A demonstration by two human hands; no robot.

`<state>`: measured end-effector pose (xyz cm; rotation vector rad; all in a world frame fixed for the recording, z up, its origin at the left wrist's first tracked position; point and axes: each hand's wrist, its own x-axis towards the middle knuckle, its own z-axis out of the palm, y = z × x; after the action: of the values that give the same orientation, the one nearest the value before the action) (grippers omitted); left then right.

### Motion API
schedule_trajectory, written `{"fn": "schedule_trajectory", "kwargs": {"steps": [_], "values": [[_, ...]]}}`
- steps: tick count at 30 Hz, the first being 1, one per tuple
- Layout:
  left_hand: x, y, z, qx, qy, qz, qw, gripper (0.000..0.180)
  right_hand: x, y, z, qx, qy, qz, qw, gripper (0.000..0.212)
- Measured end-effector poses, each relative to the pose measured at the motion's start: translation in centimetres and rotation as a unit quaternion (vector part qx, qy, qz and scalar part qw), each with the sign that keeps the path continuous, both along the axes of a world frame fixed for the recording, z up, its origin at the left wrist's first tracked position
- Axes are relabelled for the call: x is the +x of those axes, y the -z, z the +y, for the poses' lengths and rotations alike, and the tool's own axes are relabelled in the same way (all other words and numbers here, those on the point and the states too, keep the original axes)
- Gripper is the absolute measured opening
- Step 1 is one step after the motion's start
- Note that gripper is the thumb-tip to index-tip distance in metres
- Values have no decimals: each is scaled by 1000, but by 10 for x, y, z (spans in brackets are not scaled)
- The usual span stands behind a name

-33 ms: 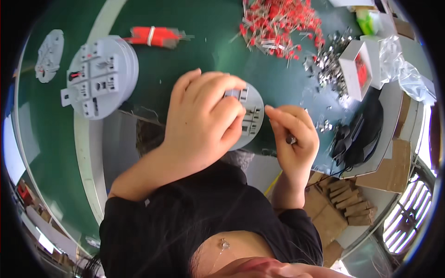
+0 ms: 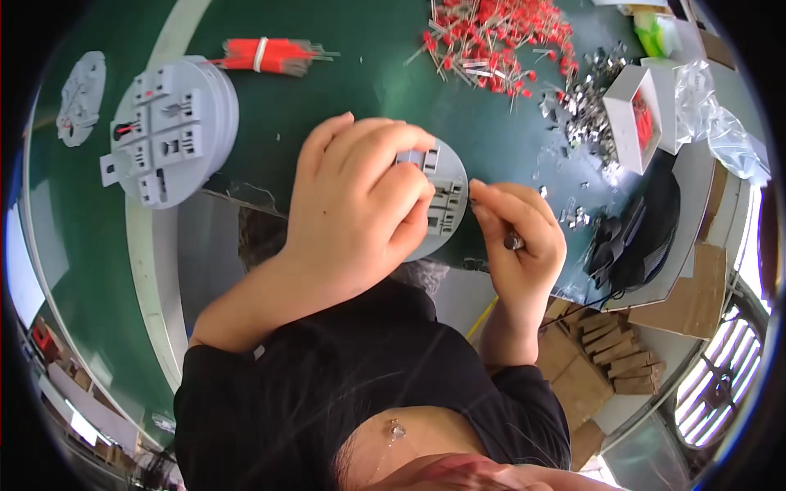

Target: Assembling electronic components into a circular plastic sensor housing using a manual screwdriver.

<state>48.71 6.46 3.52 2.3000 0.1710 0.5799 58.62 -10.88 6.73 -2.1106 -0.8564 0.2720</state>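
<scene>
Over a round pale grey plastic plate (image 2: pixel 453 169) at the bench's near edge, my left hand (image 2: pixel 348 200) is curled, its fingers gripping the plate and covering its left half. Slots and small metal pieces show on the plate's uncovered right half. Just right of it, my right hand (image 2: pixel 528 233) is closed around a slim tool (image 2: pixel 513 241) whose dark, rounded end sticks out of the fist. Its thumb and forefinger are pinched close to the plate's right rim. The rest of the tool is hidden, so its kind cannot be told.
Similar round plates are stacked (image 2: pixel 219 123) at left, beside a flat grey part (image 2: pixel 82 100). A banded bundle of red-covered leads (image 2: pixel 274 56) lies behind. Farther right are a heap of red-headed wire-legged parts (image 2: pixel 499 37), small metal pieces (image 2: pixel 591 114) and a white box (image 2: pixel 626 123).
The whole picture has shifted slightly, with the bench items sitting a little higher and the left stack farther left. Both hands keep nearly the same pose at the plate.
</scene>
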Motion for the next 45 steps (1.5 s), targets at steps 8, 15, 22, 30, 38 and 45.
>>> {"fn": "schedule_trajectory", "kwargs": {"steps": [8, 15, 22, 30, 38, 45], "values": [[1, 5, -6, 7, 15, 11, 1000, 24, -14, 11, -6, -8, 53, -12, 998, 20], [-2, 6, -5, 20, 24, 3, 1000, 25, -20, 10, -5, -3, 63, 14, 998, 22], [1, 6, -2, 22, 26, 4, 999, 25, -19, 14, -2, 26, 65, 9, 997, 22], [1, 6, -2, 26, 29, 1, 999, 24, -22, 14, -2, 23, 56, 31, 998, 17], [0, 6, -1, 27, 28, 3, 999, 23, -21, 18, 1, 26, 48, -8, 998, 23], [0, 5, -1, 21, 28, 6, 999, 24, -14, 18, 2, -22, -2, -140, 990, 24]]}}
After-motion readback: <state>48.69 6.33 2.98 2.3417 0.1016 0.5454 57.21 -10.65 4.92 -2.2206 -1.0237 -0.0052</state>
